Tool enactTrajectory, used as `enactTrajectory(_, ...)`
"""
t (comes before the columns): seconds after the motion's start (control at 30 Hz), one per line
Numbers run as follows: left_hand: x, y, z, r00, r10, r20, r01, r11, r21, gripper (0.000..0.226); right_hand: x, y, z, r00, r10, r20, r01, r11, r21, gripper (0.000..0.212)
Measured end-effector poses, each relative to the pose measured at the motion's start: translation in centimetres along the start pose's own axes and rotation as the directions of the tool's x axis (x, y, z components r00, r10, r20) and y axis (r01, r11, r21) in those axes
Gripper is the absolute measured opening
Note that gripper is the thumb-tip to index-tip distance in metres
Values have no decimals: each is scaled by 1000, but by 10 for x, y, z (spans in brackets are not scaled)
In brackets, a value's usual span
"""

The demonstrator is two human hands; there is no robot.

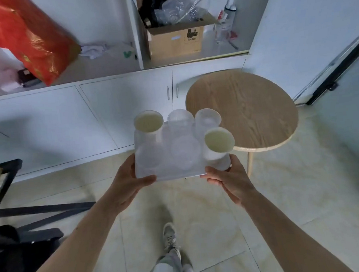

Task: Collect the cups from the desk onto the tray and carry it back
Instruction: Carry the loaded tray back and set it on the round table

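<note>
I hold a clear plastic tray (170,172) level in front of me, above the tiled floor. My left hand (128,184) grips its near left corner and my right hand (229,179) grips its near right corner. Several cups stand on the tray. A paper cup (148,123) sits at the far left and another paper cup (219,141) at the right. Two clear plastic cups (180,118) (208,117) stand along the far edge. More clear cups in the tray's middle are hard to tell apart.
A round wooden table (252,110) stands just right of the tray, its edge under the right paper cup. White cabinets (89,112) run ahead, with a cardboard box (177,39) and a red bag (32,39) on the shelf above. A black chair frame (7,188) is at the left.
</note>
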State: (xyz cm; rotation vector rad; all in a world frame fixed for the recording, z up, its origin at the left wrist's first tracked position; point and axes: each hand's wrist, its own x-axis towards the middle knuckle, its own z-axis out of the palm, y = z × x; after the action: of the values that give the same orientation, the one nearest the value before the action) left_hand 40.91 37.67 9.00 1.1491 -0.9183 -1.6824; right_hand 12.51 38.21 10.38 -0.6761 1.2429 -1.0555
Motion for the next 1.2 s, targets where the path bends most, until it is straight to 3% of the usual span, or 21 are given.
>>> enactTrajectory(0.23, 84, 13, 47, 995, -22, 96, 10, 993, 120, 77, 43, -29, -48, 996, -70, -59, 73, 996, 50, 44)
enactTrajectory(0.63, 216, 8, 114, 982, -68, 176, 20, 966, 259, 97, 118, -67, -122, 970, -93, -225, 80, 995, -64, 46)
enactTrajectory(0.83, 254, -4, 164, 987, -59, 152, 13, 959, 283, 101, 152, -91, -176, 969, -81, -232, 65, 995, -77, 47)
enactTrajectory(1.03, 279, -15, 231, 991, -22, 133, -16, 959, 283, 75, 184, -129, -239, 982, -57, -181, 33, 990, -134, 55)
enactTrajectory(1.2, 299, -28, 274, 999, -16, 40, 7, 976, 218, 85, 214, -155, -287, 985, -23, -170, -5, 987, -160, 69)
